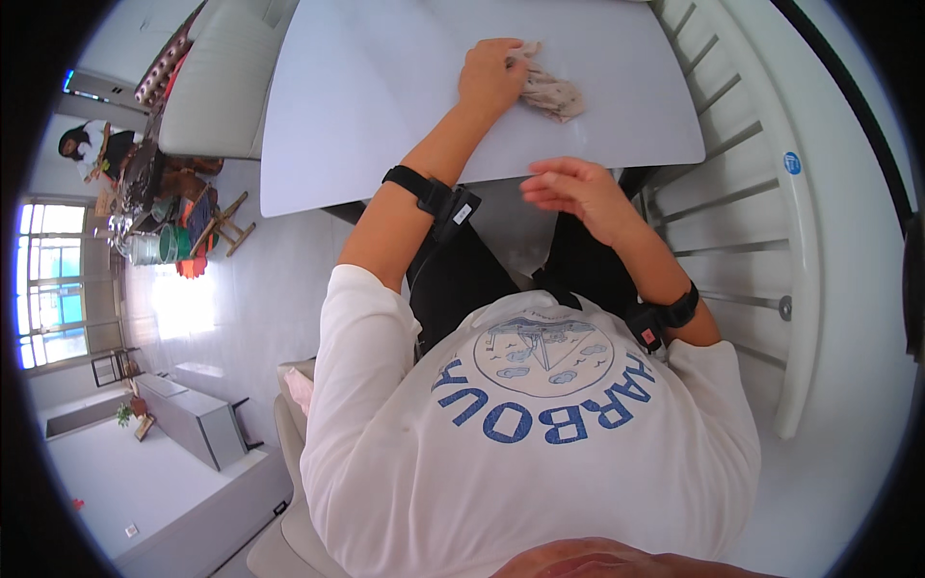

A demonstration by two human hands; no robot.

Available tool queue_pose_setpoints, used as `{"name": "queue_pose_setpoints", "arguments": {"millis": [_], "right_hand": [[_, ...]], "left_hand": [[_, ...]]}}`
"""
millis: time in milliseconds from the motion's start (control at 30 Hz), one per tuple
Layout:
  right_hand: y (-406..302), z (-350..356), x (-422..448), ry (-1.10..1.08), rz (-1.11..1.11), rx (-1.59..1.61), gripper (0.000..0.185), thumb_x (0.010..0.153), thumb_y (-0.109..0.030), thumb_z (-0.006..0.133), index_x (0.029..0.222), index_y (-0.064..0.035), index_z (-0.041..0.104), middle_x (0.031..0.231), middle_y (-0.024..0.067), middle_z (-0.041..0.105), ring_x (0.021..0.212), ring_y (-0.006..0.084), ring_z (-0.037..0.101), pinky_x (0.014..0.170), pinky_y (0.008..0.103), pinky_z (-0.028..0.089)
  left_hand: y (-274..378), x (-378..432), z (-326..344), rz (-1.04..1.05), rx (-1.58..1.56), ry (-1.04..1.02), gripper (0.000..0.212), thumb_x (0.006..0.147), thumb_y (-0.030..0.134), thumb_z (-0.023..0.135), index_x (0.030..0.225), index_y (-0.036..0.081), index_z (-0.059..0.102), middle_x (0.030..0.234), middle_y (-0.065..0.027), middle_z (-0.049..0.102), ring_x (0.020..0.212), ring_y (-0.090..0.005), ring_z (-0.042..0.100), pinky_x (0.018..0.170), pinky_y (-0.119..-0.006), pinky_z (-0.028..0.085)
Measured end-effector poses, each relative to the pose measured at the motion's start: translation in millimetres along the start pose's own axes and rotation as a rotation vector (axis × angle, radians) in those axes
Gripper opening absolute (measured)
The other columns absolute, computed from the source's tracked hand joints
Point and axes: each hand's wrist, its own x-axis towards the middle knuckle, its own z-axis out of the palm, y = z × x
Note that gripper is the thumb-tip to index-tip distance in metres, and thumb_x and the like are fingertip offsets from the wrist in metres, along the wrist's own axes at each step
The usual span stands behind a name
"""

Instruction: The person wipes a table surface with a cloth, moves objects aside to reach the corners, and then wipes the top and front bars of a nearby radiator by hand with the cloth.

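Observation:
A crumpled, pale patterned cloth (553, 94) lies on the white tabletop (376, 94), near its middle right. My left hand (493, 76) is palm down at the cloth's left end, with fabric gathered between thumb and fingers. Just over the table's near edge hovers my right hand (582, 193), holding nothing, its fingers apart and pointing left. It touches neither the cloth nor, as far as I can tell, the tabletop. Black straps with small devices are around both my forearms, the left strap (426, 191) and the right one (672, 311).
A white slatted rail (788, 166) stands close along the right. Beyond the table's left edge is a padded light chair (213, 94). Farther left are another person (90, 148), buckets (170, 242), a folding wooden stool (231, 224) and a cabinet (191, 419).

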Motion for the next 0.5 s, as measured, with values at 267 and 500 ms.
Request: {"name": "queue_pose_setpoints", "arguments": {"millis": [267, 500], "right_hand": [[-3.0, -61.6, -11.5, 0.574, -0.513, -0.019, 0.020, 0.091, -0.007, 0.054, 0.107, 0.0028, 0.061, 0.095, 0.0137, 0.066, 0.083, 0.0189, 0.066, 0.077, 0.0293, 0.053], [4.7, -139.5, -32.8, 1.032, -0.849, -0.542, 0.019, 0.089, -0.001, 0.053, 0.105, 0.0001, 0.062, 0.098, 0.0086, 0.066, 0.090, 0.0171, 0.063, 0.080, 0.0292, 0.050]], "left_hand": [[33.5, -51.1, 25.1, 0.310, 0.607, -0.155, 0.053, 0.087, 0.044, 0.054, 0.131, 0.014, 0.050, 0.141, -0.0086, 0.041, 0.132, -0.0304, 0.036, 0.095, -0.065, 0.031], [-82.3, -113.5, -152.7, -0.184, 0.532, 0.129, 0.051, 0.090, 0.023, 0.048, 0.138, 0.006, 0.038, 0.137, -0.0151, 0.045, 0.127, -0.0277, 0.042, 0.097, -0.050, 0.034]]}}
